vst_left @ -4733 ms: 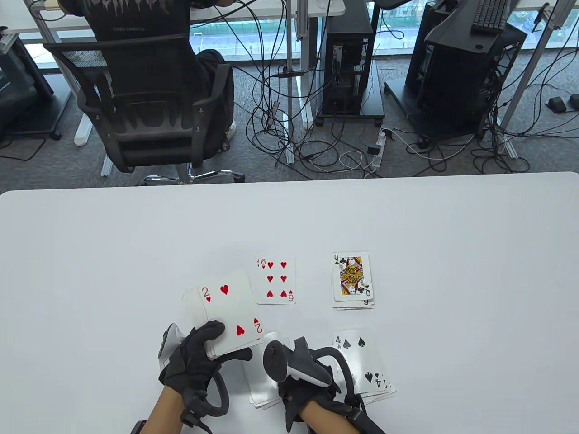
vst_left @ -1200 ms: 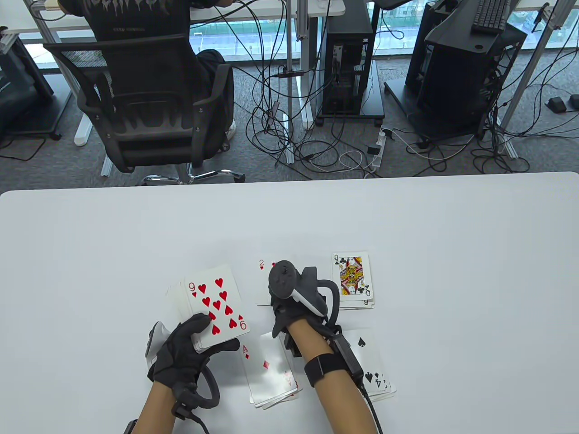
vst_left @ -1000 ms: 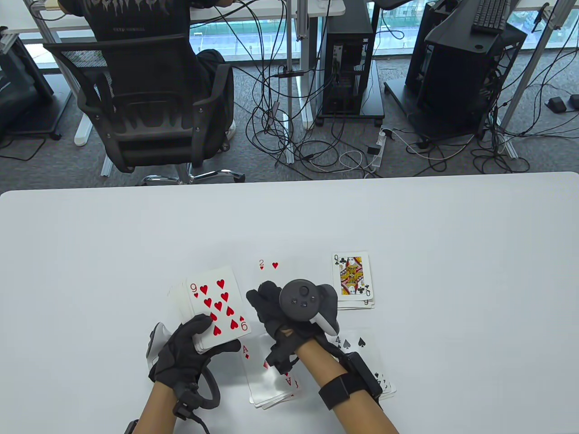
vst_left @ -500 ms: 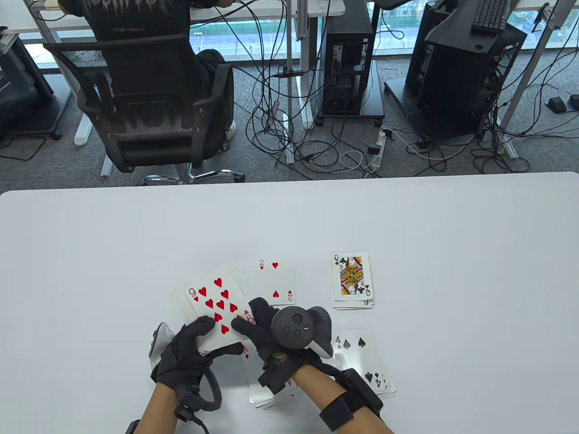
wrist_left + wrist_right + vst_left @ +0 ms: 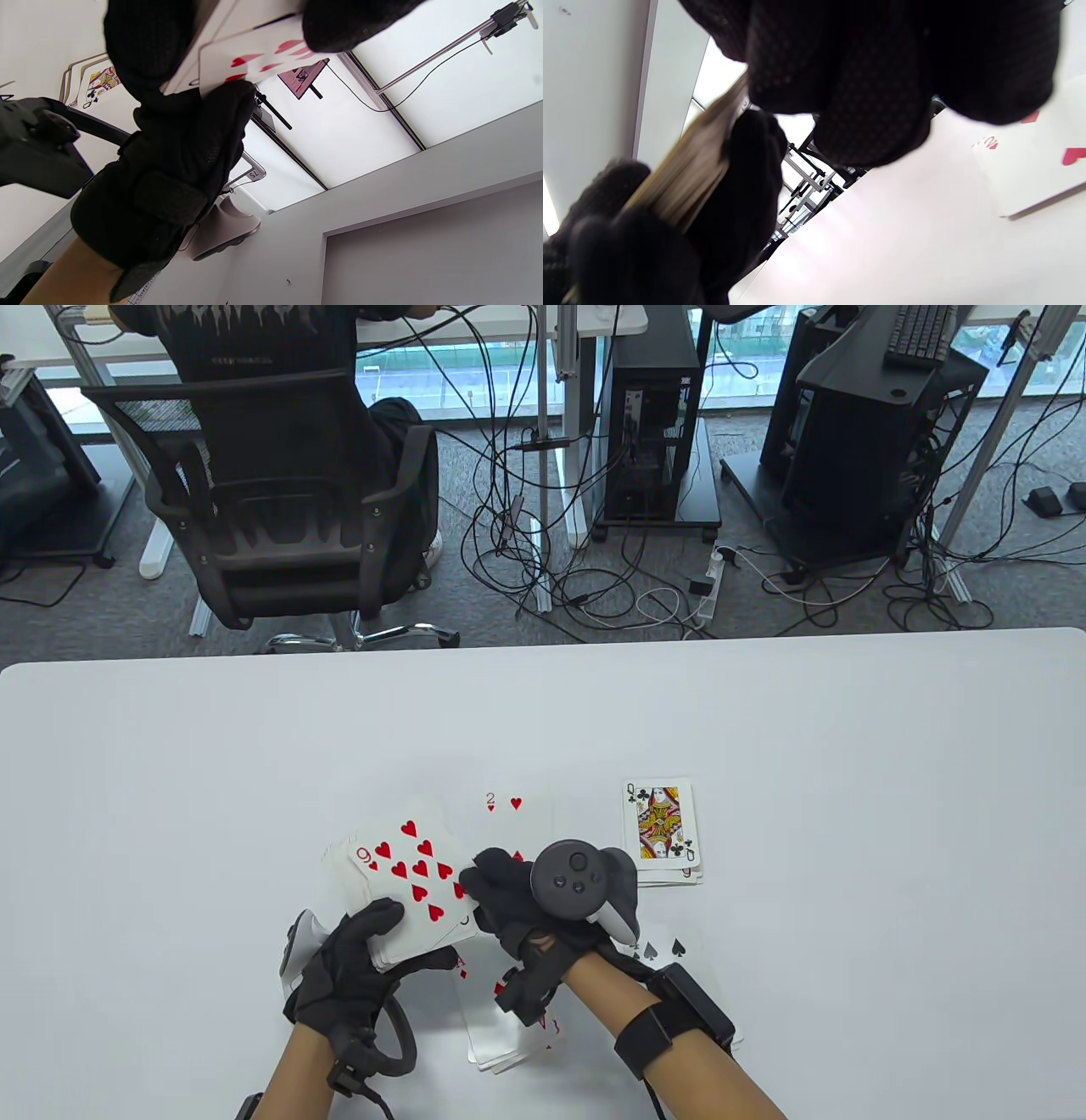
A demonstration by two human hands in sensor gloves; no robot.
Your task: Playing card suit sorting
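Table view, near edge first: left hand (image 5: 356,976) grips the deck (image 5: 399,933) from below, thumb lying across its near corner, cards face up. Right hand (image 5: 517,903) has its fingertips pinched on the right edge of the nine of hearts (image 5: 416,869), the deck's top card. Compared with 0.5 s ago, the nine has slid up and away from the deck, now sitting fanned out past the deck's far edge, and the right hand has shifted slightly farther from the person with it.

Diamonds pile (image 5: 509,1035) lies just under the right wrist, mostly covered; the ace index seen earlier is now largely hidden. Spades pile (image 5: 670,950) is to its right, partly behind the right forearm strap.

Farther out: two of hearts (image 5: 509,814) tops the hearts pile, near half covered by the right hand. Queen of clubs (image 5: 660,823) tops the clubs pile to the right, unchanged.

Left wrist view: the nine is held between right-hand fingertips above the deck. Right wrist view blurred; deck edge visible in the left hand.
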